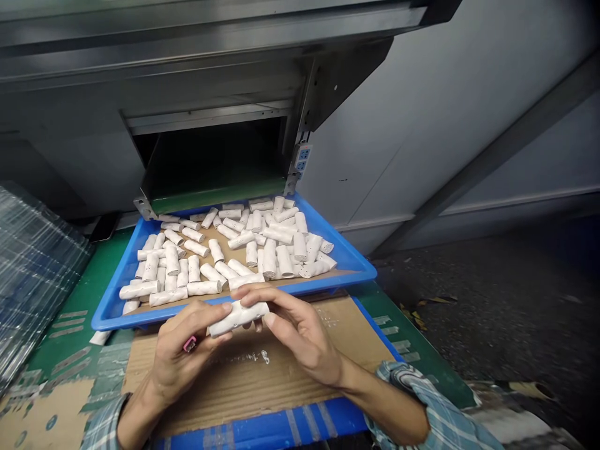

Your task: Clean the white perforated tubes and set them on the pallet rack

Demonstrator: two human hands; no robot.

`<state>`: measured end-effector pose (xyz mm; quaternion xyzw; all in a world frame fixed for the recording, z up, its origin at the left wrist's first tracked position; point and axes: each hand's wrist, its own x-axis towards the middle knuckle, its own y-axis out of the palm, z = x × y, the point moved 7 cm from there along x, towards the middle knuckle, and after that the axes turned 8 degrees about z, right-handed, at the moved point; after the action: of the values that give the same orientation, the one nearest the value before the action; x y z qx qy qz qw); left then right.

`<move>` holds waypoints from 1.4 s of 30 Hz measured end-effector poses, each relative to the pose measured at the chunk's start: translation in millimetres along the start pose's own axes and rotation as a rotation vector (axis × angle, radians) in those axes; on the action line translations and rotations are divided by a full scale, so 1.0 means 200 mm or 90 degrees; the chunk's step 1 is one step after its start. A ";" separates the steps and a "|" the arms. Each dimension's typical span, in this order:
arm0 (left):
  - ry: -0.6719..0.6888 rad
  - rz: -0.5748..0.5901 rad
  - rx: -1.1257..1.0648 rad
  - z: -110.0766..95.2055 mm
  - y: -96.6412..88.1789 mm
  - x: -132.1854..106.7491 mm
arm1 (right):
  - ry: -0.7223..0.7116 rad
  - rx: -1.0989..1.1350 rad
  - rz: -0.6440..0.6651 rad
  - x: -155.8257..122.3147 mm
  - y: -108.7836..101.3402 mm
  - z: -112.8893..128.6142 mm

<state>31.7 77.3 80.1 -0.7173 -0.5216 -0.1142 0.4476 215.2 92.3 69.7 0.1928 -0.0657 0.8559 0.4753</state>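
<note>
Looking forward and down from head height, the view takes in a grey metal machine cabinet (197, 69) with a dark rectangular opening (210, 162) above a green-topped workbench (70, 340). A strip of blue power sockets (302, 159) is fixed at the opening's right edge, and a stack of plastic-wrapped sheets (32, 275) lies at far left. On the bench sits a blue plastic tray (342, 240), lined with cardboard and holding dozens of short white cylinders (215, 250) in a loose, jumbled layer. Nearer the person, a brown cardboard sheet (262, 390) covers the bench. Two bare forearms reach in from checked sleeves (412, 387). The left hand (185, 356) curls its fingers around one end of a single white cylinder (239, 317), while the right hand (300, 337) pinches the other end between thumb and fingertips. That cylinder lies roughly level, above the cardboard sheet and just in front of the tray's near rim, with small dark marks along its surface. A small pink object (190, 344) shows at the left hand; its kind cannot be told. The step in hand looks like handling this one piece apart from the others; any next move calls for easing one hand's grip to free it.
</note>
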 end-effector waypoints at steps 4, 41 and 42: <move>-0.034 -0.010 0.006 0.03 0.00 -0.02 | 0.002 0.027 0.014 -0.01 0.01 -0.01; -0.018 0.142 0.607 -0.21 0.06 0.09 | -0.173 -0.374 -0.059 -0.04 -0.01 0.04; -0.020 0.144 0.607 -0.21 0.06 0.09 | -0.173 -0.375 -0.059 -0.04 -0.01 0.04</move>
<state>61.8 56.6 109.6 -0.4864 -0.4416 0.1971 0.7277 224.0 84.4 74.2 0.1624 -0.3643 0.7440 0.5361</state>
